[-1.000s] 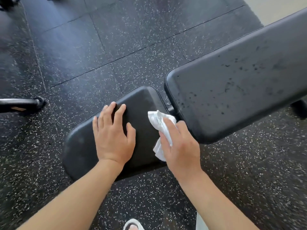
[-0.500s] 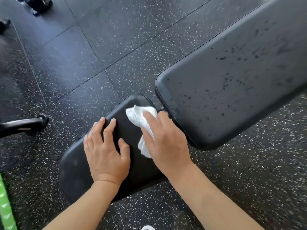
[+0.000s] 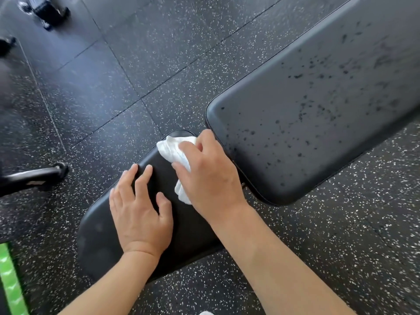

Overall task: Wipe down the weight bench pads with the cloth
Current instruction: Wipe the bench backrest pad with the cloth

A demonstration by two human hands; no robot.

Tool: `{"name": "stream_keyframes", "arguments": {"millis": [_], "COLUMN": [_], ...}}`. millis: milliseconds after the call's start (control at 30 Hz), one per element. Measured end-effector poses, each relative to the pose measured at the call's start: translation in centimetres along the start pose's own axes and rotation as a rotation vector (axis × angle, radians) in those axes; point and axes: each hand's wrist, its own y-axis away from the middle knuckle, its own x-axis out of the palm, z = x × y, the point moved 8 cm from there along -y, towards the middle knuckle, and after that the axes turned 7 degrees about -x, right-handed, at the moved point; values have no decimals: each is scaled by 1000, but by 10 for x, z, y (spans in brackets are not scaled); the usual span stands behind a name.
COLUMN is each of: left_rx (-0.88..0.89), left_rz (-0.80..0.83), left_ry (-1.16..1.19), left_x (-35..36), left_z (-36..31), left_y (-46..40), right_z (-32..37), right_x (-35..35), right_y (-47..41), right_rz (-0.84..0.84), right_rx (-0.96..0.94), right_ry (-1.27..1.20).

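A black seat pad (image 3: 97, 244) lies low in the middle of the head view. A longer black back pad (image 3: 318, 105), speckled with dark droplets, stretches up to the right of it. My right hand (image 3: 211, 178) presses a crumpled white cloth (image 3: 172, 148) onto the seat pad's far end, close to the gap between the two pads, with its fingers curled over the cloth. My left hand (image 3: 138, 208) rests flat on the seat pad with spread fingers, just left of the cloth.
Speckled black rubber floor tiles (image 3: 136, 76) surround the bench. A black metal bar (image 3: 34, 176) with a rounded end lies at the left. Dark blurred equipment (image 3: 45, 12) sits at the top left. A green strip (image 3: 11, 283) shows at the bottom left edge.
My right hand has slid the cloth from the seat pad's near right edge toward its far end. My left hand has stayed flat on the pad. The camera view has shifted.
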Motion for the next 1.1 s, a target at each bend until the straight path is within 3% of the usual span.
{"name": "stream_keyframes", "arguments": {"millis": [333, 567, 700, 1100], "left_rx": [15, 25, 14, -36], "left_rz": [-12, -14, -9, 45], "left_ry": [-1, 12, 16, 8], "left_x": [1, 0, -2, -2], "left_z": [1, 1, -1, 0], "left_y": [0, -1, -1, 0], "right_z": [-7, -11, 0, -11], "right_x": [-14, 4, 25, -12], "right_y": [93, -11, -61, 42], "right_rz": [6, -46, 24, 94], "right_rx": [-32, 29, -47, -275], "right_ry": [6, 30, 146, 109]}}
